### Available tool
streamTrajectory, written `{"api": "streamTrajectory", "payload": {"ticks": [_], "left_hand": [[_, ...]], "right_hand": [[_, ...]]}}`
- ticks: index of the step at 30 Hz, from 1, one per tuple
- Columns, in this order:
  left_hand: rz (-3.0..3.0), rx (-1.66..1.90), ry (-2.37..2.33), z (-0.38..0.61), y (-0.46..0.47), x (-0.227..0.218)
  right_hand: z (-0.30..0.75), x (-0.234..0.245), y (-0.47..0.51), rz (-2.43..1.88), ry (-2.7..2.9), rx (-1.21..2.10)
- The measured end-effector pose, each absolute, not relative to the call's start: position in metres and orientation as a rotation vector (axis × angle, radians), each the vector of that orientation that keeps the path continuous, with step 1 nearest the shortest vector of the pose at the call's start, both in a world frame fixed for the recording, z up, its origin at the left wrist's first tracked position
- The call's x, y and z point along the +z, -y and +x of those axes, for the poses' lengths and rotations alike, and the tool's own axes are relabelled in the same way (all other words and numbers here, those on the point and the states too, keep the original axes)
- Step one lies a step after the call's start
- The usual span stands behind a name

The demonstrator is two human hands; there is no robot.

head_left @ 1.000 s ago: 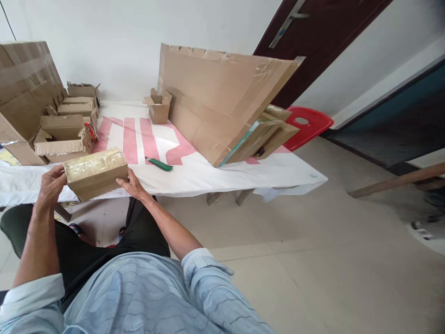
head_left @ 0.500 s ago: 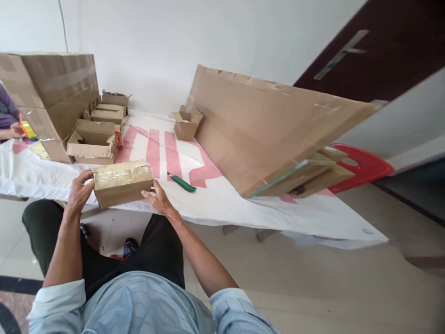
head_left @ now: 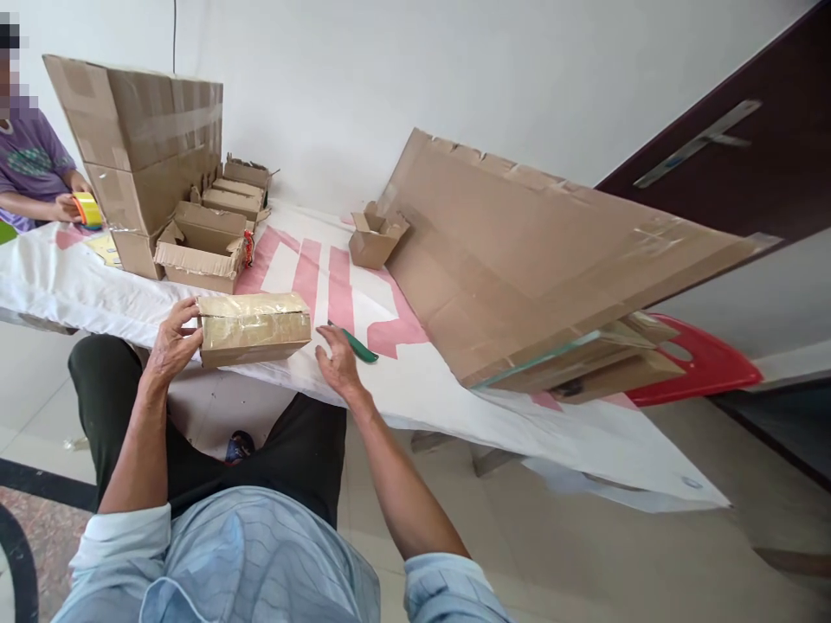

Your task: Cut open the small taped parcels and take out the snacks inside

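Observation:
A small taped cardboard box [head_left: 254, 327] rests at the near edge of the table's white cloth [head_left: 454, 398]. My left hand [head_left: 172, 339] grips its left end, fingers curled round it. To the right of the box, my right hand [head_left: 338, 361] is off it with fingers spread. It lies flat on the cloth right beside a green utility knife [head_left: 356, 345].
Open cardboard boxes [head_left: 204, 251] and a large taped carton [head_left: 143, 138] stand at the left. A small open box [head_left: 376, 238] and a big flat cardboard sheet [head_left: 545, 260] lie to the right, over a red stool [head_left: 701, 372]. Another person's hand [head_left: 68, 206] holds a tape roll [head_left: 86, 210] at far left.
My right hand has let go of the taped box and moved right to the green knife. The box now sits on the table edge, held by my left hand only. The view shifted left.

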State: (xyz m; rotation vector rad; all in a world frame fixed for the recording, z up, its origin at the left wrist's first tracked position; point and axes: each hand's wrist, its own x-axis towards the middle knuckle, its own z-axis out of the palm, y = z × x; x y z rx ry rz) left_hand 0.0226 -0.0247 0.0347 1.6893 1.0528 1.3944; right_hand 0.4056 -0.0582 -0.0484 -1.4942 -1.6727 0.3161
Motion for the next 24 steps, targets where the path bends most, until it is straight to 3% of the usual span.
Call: {"api": "streamTrajectory", "payload": {"ticks": [3,6,24], "left_hand": [[1.748,1.368,-1.056,0.019,0.029,0.032],[1.78,1.347,-1.07,0.017,0.032,0.03],[1.992,1.207,-1.122,0.017,0.03,0.038]], "right_hand": [[0.442,-0.038,0.05,-2.023,1.819,0.123],[0.463,-0.031,0.045,-2.239,1.837,0.108],[0.468,-0.027,0.047,-2.388,1.595,0.246]]}}
